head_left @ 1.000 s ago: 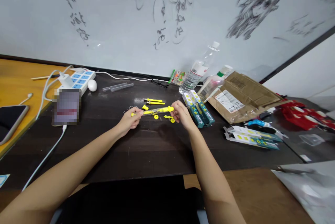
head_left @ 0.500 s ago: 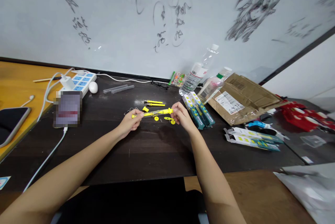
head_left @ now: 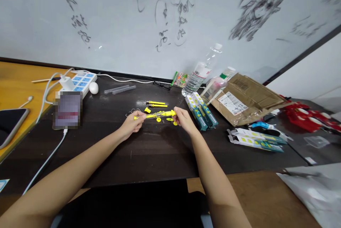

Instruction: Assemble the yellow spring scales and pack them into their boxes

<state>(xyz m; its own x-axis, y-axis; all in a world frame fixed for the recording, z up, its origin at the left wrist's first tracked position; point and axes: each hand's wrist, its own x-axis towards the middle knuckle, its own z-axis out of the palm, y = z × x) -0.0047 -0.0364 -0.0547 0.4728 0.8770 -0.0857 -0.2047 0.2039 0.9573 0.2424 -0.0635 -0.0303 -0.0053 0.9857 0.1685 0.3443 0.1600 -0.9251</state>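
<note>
My left hand (head_left: 132, 122) and my right hand (head_left: 183, 119) both pinch a long yellow and clear pen-shaped tool (head_left: 157, 115), one at each end, just above the dark desk (head_left: 149, 153). Small yellow rings and caps (head_left: 159, 119) lie under it. Two yellow rods (head_left: 157, 104) and a small yellow cap (head_left: 147, 109) lie just behind. Tiny metal springs (head_left: 132, 111) sit by my left fingertips.
Teal packaged boxes (head_left: 201, 110) lie right of my right hand, more packages (head_left: 255, 139) farther right. Water bottle (head_left: 199, 71), cardboard parcel (head_left: 247, 97), power strip (head_left: 80, 81) with cables, white egg-shaped object (head_left: 93, 87), clear tubes (head_left: 119, 89), phone (head_left: 10, 123) on the wooden table.
The hands stay on the yellow tool. My right hand has shifted slightly left along it, and the view has barely moved.
</note>
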